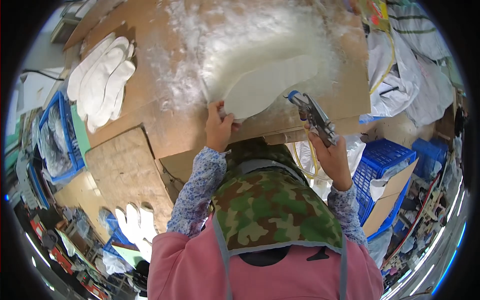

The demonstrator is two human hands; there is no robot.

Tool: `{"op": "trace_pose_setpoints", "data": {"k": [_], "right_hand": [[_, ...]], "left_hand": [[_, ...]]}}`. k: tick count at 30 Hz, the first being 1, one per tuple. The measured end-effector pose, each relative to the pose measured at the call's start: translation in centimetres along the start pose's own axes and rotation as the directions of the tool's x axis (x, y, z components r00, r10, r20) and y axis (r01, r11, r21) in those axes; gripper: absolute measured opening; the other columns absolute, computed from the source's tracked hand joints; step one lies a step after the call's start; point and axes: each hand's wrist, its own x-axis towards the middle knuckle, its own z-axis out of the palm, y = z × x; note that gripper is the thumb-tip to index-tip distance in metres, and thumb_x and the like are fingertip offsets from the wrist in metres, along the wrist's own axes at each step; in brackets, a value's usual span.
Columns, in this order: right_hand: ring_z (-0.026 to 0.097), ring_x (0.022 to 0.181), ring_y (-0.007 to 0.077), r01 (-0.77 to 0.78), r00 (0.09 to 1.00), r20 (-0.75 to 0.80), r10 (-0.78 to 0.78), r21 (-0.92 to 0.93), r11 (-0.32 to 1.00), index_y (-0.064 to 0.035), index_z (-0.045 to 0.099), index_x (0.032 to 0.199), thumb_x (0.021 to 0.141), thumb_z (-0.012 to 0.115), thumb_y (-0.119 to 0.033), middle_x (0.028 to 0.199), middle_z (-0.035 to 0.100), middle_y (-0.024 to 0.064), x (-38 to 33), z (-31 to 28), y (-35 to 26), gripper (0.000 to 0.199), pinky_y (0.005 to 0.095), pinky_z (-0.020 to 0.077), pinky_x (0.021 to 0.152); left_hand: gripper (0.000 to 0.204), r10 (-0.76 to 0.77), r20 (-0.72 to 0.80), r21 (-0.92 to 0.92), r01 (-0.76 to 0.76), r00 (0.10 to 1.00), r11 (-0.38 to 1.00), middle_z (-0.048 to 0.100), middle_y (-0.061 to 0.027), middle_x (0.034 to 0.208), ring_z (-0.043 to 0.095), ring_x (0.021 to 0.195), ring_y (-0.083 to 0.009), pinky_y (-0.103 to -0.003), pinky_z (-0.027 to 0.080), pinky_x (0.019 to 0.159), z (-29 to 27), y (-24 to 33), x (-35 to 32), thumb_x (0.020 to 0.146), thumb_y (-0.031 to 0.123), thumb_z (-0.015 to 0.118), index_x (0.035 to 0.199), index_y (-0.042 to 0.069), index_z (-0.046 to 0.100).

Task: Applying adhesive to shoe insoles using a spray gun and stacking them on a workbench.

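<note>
A pale shoe insole (265, 87) lies on the cardboard-covered worktop in front of me. At its near left end, my left hand (220, 126) pinches the edge between thumb and fingers. My right hand (330, 155) is wrapped round a metal spray gun (316, 117) with a blue nozzle ring, pointed toward the insole but apart from it. A yellow hose (312, 162) hangs below the gun. White residue coats the cardboard (165, 30) around the insole.
A fan of white insoles (102, 80) rests at the worktop's left. More white insoles (137, 225) lie lower left, past a brown board (127, 170). Blue crates (377, 165) stand at my right, and another blue crate (75, 145) at the left. White plastic bags (395, 82) crowd the far right.
</note>
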Motion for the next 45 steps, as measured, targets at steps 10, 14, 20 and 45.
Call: {"op": "trace_pose_setpoints", "data": {"k": [10, 14, 20, 45], "right_hand": [[0.059, 0.091, 0.0392, 0.123, 0.954, 0.286, -0.086, -0.115, 0.986, -0.0019, 0.051, 0.113, 0.081, 0.062, -0.004, 0.099, 0.06, 0.021, -0.2, 3.8, -2.0, 0.034, 0.04, 0.0476, 0.076], [0.059, 0.089, 0.0399, 0.123, 0.953, 0.294, -0.077, -0.142, 0.982, -0.0015, 0.051, 0.111, 0.081, 0.062, -0.003, 0.097, 0.06, 0.0211, -0.1, 3.7, -2.7, 0.032, 0.0404, 0.0476, 0.074], [0.06, 0.082, 0.0399, 0.081, 0.966, 0.258, -0.031, -0.187, 0.979, -0.0015, 0.052, 0.11, 0.082, 0.062, -0.003, 0.09, 0.061, 0.021, 0.1, 3.2, -2.8, 0.03, 0.0397, 0.0471, 0.07], [0.05, 0.06, 0.0305, 0.058, 0.998, -0.002, -0.059, -0.096, 0.994, -0.0009, 0.052, 0.106, 0.089, 0.059, -0.01, 0.07, 0.055, 0.0176, 1.2, 0.4, -0.6, 0.021, 0.0368, 0.0407, 0.058]], "left_hand": [[0.035, 0.032, -0.097, 0.137, -0.018, 0.995, 0.99, 0.057, -0.0147, 0.102, 0.061, 0.058, -0.0143, -0.025, 0.047, 0.046, 0.7, 0.2, -0.1, 0.086, -0.002, 0.053, 0.119, 0.0, 0.04], [0.033, 0.075, -0.123, 0.104, -0.062, 0.99, 0.993, 0.057, -0.0125, 0.1, 0.06, 0.057, -0.0131, -0.024, 0.046, 0.047, 0.6, -0.9, -0.1, 0.087, -0.002, 0.052, 0.118, 0.001, 0.041], [0.032, 0.04, -0.101, 0.045, -0.036, 0.994, 0.998, 0.054, -0.0145, 0.108, 0.058, 0.059, -0.0134, -0.026, 0.05, 0.053, 0.8, -0.7, -0.3, 0.087, -0.003, 0.051, 0.117, -0.001, 0.041], [0.033, 0.06, -0.119, 0.048, -0.055, 0.991, 0.997, 0.056, -0.0109, 0.098, 0.056, 0.058, -0.0107, -0.023, 0.046, 0.051, 1.2, 0.1, -1.1, 0.087, -0.001, 0.051, 0.119, 0.0, 0.04]]}}
